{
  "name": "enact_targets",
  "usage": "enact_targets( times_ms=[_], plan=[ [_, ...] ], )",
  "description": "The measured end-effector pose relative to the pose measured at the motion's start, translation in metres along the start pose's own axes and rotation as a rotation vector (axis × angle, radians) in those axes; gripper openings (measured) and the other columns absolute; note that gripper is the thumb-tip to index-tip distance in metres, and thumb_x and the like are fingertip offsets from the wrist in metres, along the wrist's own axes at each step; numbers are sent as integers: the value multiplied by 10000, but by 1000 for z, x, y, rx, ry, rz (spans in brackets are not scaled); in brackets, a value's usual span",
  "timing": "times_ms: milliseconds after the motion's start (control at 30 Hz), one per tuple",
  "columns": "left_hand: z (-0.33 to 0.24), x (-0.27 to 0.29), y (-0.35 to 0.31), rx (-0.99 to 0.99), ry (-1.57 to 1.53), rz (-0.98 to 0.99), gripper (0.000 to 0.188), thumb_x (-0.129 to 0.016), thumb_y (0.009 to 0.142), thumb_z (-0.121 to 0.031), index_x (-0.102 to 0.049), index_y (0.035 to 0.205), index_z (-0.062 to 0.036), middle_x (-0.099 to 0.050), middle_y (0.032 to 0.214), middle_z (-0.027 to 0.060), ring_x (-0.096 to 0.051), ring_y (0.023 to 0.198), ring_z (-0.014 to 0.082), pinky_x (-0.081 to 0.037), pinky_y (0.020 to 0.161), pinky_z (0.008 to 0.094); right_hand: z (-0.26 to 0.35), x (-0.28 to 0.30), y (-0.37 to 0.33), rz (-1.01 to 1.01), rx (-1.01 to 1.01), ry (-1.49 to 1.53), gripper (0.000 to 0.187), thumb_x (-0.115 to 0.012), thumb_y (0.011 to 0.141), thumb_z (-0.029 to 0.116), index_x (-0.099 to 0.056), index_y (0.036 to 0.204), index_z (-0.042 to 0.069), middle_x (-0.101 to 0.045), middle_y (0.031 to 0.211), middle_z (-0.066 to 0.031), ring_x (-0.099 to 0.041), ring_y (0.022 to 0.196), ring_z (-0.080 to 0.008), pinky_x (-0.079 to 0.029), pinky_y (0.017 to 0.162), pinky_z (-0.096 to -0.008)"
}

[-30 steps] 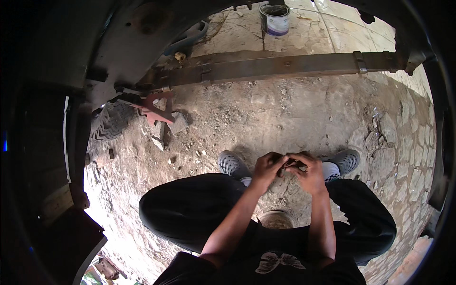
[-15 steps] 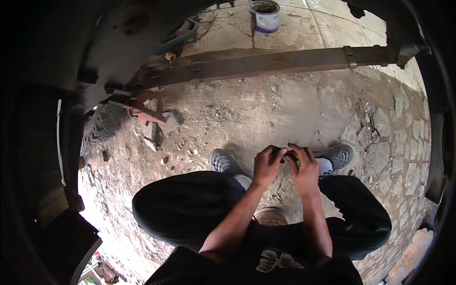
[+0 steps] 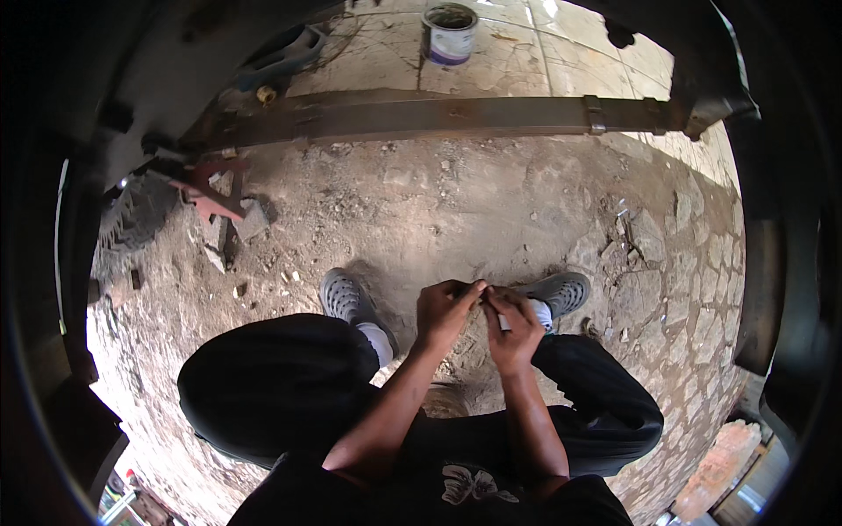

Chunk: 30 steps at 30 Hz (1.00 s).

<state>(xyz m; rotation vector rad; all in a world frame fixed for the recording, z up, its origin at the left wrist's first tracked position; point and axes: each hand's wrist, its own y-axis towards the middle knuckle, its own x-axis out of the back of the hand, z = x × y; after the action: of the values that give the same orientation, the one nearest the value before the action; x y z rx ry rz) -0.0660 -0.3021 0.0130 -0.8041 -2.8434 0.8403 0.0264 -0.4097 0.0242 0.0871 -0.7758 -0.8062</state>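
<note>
My left hand (image 3: 445, 313) and my right hand (image 3: 516, 330) meet in front of my body, between my two grey clogs. Thumbs and fingers are pinched together, and the fingertips of both hands touch or nearly touch. Whatever they hold is too small and too hidden to name. A pale patch shows by the right hand's fingers; I cannot tell if it is held or lies behind them. Beneath my hands is dusty ground (image 3: 412, 219), and the left clog (image 3: 344, 296) and right clog (image 3: 564, 292) stand on either side.
A dark metal beam (image 3: 421, 118) crosses ahead, below a paint can (image 3: 450, 37) on pale tiles. At the left are a red metal stand (image 3: 210, 188), broken blocks (image 3: 253, 219) and a tyre (image 3: 132, 215). Stone paving (image 3: 693, 289) lies right; dark vehicle parts frame both sides.
The whole view has shifted, so the surroundings sit further left. My hands stay together, with the right hand's fingers bent more and a pale patch now showing beside them.
</note>
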Motion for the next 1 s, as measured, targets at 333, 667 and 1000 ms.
enact_targets(
  times_ms=[333,667,1000],
  plan=[
    [-26,0,22,21,345,138,403,-851,893,-338,-720,672,-28,-586,580,-11,-481,540,81,-373,516,312,-3,6,3,-40,92,-99,315,-879,762,-2,-814,1056,92,-790,1051,-82,-782,948,-246,-635,820,-337],
    [-140,34,160,-1049,532,-756,225,-690,1003,-220,-771,888,-44,-743,854,161,-727,726,337,-556,650,435,-1,-48,226,-90,148,-34,139,-803,872,123,-824,1008,97,-786,916,-132,-752,796,-314,-584,725,-396],
    [-172,57,255,-602,1198,-477,438,-439,1107,-401,-723,1079,-70,-747,1068,212,-709,1052,404,-556,913,521,-38,-90,297,150,168,-210,92,-759,865,163,-824,906,112,-770,862,-143,-735,825,-346,-574,811,-432]
  ],
)
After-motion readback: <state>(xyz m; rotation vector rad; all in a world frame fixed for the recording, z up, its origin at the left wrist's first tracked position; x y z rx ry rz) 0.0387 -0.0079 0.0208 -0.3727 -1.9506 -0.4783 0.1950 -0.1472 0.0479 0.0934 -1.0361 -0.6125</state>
